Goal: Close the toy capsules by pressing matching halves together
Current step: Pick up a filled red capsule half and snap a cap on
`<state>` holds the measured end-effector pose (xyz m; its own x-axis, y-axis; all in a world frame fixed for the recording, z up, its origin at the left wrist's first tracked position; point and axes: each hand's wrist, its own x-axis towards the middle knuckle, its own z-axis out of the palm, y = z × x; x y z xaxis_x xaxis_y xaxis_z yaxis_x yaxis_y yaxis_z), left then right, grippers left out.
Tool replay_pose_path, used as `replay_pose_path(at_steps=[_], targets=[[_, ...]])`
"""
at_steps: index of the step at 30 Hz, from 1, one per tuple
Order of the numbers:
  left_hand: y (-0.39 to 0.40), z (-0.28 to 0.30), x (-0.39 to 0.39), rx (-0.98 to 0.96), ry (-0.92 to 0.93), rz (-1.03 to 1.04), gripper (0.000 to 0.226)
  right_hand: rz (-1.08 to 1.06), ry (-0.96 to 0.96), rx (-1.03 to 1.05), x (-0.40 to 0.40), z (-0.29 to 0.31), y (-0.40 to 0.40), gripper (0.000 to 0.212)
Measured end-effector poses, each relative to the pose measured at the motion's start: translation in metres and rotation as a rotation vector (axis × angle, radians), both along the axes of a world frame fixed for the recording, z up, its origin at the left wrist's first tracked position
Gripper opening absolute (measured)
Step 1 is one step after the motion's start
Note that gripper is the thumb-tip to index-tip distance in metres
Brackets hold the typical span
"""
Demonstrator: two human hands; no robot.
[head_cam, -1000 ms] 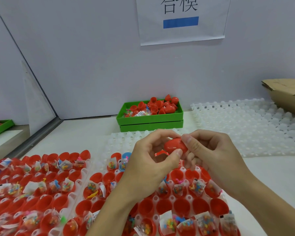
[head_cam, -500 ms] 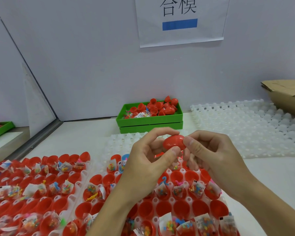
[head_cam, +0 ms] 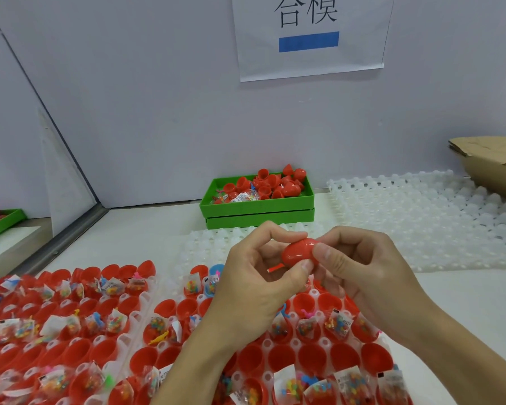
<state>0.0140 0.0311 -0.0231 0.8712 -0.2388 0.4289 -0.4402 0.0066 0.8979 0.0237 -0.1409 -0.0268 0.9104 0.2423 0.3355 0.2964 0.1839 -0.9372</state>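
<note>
Both hands (head_cam: 319, 273) pinch red capsule (head_cam: 297, 254) btwn fingertips, above trays w/ open halves (head_cam: 316, 358).

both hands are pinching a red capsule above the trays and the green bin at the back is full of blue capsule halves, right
Not quite. The head view shows the green bin holding red capsule halves, not blue ones. The rest stands: the left hand and right hand pinch a red capsule above the trays.

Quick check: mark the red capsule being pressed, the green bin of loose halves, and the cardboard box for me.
red capsule (head_cam: 297, 254): head view, on its exposed shell between both hands.
green bin (head_cam: 257, 204): head view, on its front wall.
cardboard box (head_cam: 494, 168): head view, on its side wall at the right edge.
</note>
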Motion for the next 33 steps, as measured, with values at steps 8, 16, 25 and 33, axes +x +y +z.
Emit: replay_pose_path(at_steps=[8,16,25,33], targets=[[-0.001,0.001,-0.001,0.006,0.018,0.001,0.024,0.056,0.064,0.053,0.0,-0.001,0.0,0.049],[0.003,0.002,0.0,0.09,0.007,0.04,0.03,-0.02,-0.001,-0.085,-0.004,0.008,-0.003,0.016],[-0.002,-0.002,-0.002,0.207,-0.045,0.18,0.052,-0.164,-0.015,-0.234,-0.006,0.008,0.0,0.024],[-0.005,-0.001,-0.004,0.374,-0.208,0.242,0.026,-0.192,-0.143,-0.39,-0.011,0.012,0.004,0.026]])
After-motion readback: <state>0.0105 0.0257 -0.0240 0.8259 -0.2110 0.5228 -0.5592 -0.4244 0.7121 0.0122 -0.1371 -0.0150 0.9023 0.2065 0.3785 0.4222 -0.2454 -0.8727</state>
